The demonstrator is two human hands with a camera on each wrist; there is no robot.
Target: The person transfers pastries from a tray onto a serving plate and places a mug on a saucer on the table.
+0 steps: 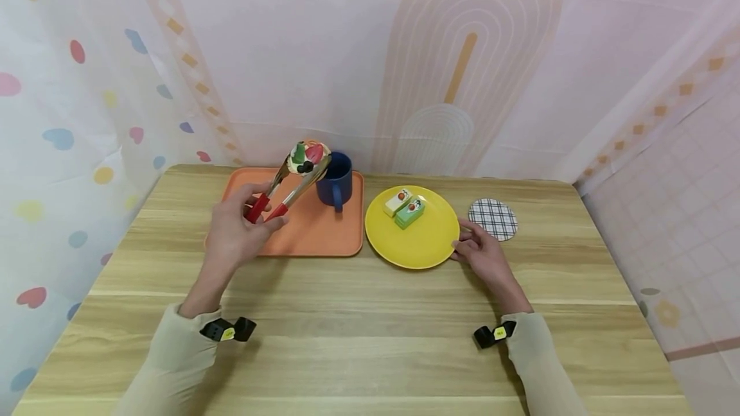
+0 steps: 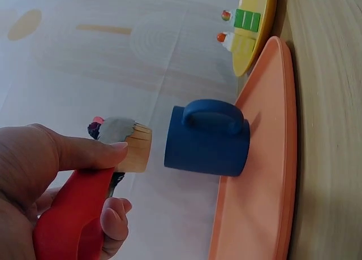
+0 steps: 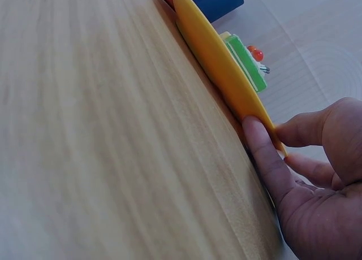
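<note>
My left hand (image 1: pixel 236 226) grips a pair of red-handled tongs (image 1: pixel 276 212) over the orange tray (image 1: pixel 315 236). Between the metal tips of the tongs sits a toy cupcake (image 1: pixel 308 158) topped with a strawberry and dark berries. Just right of the cupcake, a blue mug (image 1: pixel 335 182) stands upright on the tray. In the left wrist view the cupcake hangs above the mug's rim level. My right hand (image 1: pixel 482 252) pinches the right rim of a yellow plate (image 1: pixel 413 252). Two toy cake slices, one cream (image 1: pixel 398 202) and one green (image 1: pixel 410 213), lie side by side on that plate.
A round checked coaster (image 1: pixel 493 219) lies to the right of the plate, close to my right fingers. The wooden table (image 1: pixel 370 339) ends at a patterned cloth backdrop (image 1: pixel 324 50) behind the tray and plate.
</note>
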